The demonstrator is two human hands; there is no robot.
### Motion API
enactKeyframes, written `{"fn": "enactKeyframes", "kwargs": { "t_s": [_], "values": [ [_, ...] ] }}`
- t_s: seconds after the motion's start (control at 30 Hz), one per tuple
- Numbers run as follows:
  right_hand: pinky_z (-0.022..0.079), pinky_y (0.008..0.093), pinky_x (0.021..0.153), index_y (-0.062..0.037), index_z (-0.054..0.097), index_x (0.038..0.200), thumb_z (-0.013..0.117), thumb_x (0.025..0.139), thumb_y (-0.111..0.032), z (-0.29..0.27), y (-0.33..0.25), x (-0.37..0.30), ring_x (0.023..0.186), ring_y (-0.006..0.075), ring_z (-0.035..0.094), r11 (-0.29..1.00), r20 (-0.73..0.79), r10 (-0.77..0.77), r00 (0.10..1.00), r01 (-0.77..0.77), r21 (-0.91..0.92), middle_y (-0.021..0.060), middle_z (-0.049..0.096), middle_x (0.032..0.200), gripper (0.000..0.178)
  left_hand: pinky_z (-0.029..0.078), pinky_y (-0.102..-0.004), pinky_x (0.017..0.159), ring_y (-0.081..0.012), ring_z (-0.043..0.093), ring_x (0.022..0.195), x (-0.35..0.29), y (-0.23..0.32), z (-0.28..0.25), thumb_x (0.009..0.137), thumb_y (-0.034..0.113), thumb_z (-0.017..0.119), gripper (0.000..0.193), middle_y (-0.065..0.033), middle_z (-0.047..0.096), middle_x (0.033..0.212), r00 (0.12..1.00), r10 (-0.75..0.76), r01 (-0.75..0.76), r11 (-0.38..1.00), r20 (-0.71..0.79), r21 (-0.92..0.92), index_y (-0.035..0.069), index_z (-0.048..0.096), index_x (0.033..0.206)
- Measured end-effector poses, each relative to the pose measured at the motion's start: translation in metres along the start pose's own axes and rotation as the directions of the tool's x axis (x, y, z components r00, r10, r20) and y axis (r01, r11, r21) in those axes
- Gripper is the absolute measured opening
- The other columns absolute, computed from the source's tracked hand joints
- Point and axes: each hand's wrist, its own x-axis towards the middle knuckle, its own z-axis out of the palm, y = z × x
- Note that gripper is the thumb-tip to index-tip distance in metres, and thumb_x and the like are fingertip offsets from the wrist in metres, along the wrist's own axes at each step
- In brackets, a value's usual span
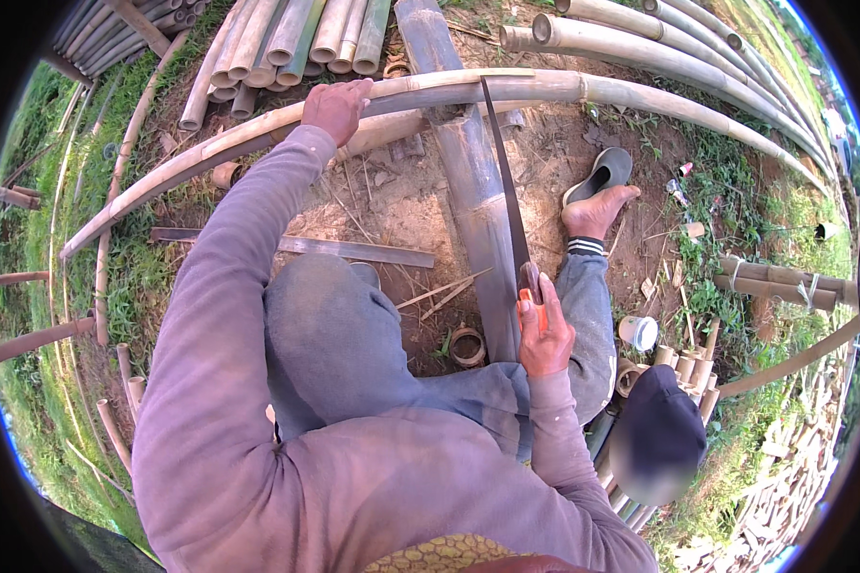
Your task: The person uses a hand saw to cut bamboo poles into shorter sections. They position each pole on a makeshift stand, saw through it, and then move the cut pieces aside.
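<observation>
A long bamboo pole (pixel 640 95) lies crosswise over a thick grey bamboo beam (pixel 478 210). My left hand (pixel 337 110) is closed over this pole, left of the beam, with the fingers wrapped round it. In my right hand (pixel 545 339) is the orange handle of a hand saw (pixel 508 181). Its long dark blade points away from me, and the far end meets the pole just right of the beam. How deep the blade sits in the bamboo I cannot tell. My foot (pixel 591 212), partly out of a dark slip-on shoe (pixel 613 170), rests right of the beam.
Cut bamboo lengths (pixel 277 43) are piled at the far left, longer poles (pixel 631 43) at the far right. A flat strip (pixel 354 250) lies by my knee. Near my right arm are a white cup (pixel 638 332), short bamboo pieces (pixel 702 368) and a dark cap (pixel 661 406), blurred below.
</observation>
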Motion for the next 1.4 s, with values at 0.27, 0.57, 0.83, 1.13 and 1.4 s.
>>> {"fn": "enactKeyframes", "kwargs": {
  "t_s": [0.27,0.57,0.83,1.13,1.4],
  "values": [
    [0.062,0.0417,0.087,0.0001,0.053,0.150,0.072,0.099,-0.007,-0.027,0.025,-0.056,0.112,0.0325,0.075,0.973,-0.032,0.135,0.990,-0.126,0.193,0.0212,0.069,0.132,0.054,0.046,-0.0422,0.107,-0.0185,0.064,0.129,-0.003,0.006,-0.015,0.105,0.027,0.061,0.042,-0.0006,0.069,0.141,0.999,-0.003,0.002,1.000,-0.040,-0.018,0.017,0.060,0.145],
    [0.052,0.0367,0.101,0.0045,0.028,0.161,0.060,0.087,0.005,-0.058,-0.051,-0.026,0.116,0.0211,0.060,0.916,-0.218,-0.036,0.975,0.120,0.383,0.0187,0.050,0.148,0.081,0.040,-0.0471,0.113,-0.0265,0.059,0.133,-0.119,0.047,-0.020,0.091,0.034,0.077,0.054,-0.0054,0.065,0.139,0.947,0.307,-0.322,0.914,-0.098,-0.246,0.016,0.063,0.140],
    [0.055,0.0436,0.105,0.0134,0.047,0.149,0.073,0.098,-0.011,0.018,-0.055,0.050,0.127,0.0356,0.065,0.927,-0.409,-0.225,0.884,0.324,0.190,0.0279,0.061,0.142,0.062,0.044,-0.0485,0.113,-0.0334,0.056,0.134,0.048,0.068,-0.025,0.093,0.049,0.072,0.058,-0.0137,0.064,0.137,0.983,0.118,-0.156,0.944,-0.144,-0.291,0.014,0.064,0.139],
    [0.053,0.0394,0.106,0.0113,0.056,0.144,0.075,0.102,-0.019,0.055,-0.053,0.084,0.124,0.0291,0.067,0.933,-0.324,-0.152,0.934,0.243,0.265,0.0238,0.066,0.137,0.056,0.054,-0.0438,0.104,-0.0336,0.071,0.122,0.127,0.114,-0.016,0.080,0.086,0.057,0.097,-0.0191,0.072,0.135,0.851,-0.251,0.424,0.846,0.462,-0.323,0.009,0.068,0.138],
    [0.052,0.0398,0.107,0.0113,0.057,0.143,0.074,0.101,-0.014,0.054,-0.044,0.089,0.124,0.0300,0.068,0.930,-0.299,-0.232,0.926,0.301,0.212,0.0239,0.067,0.137,0.052,0.053,-0.0435,0.106,-0.0320,0.069,0.127,0.128,0.114,-0.016,0.079,0.089,0.056,0.103,-0.0172,0.071,0.137,0.847,-0.321,0.459,0.843,0.424,-0.279,0.009,0.063,0.145]
  ]
}}
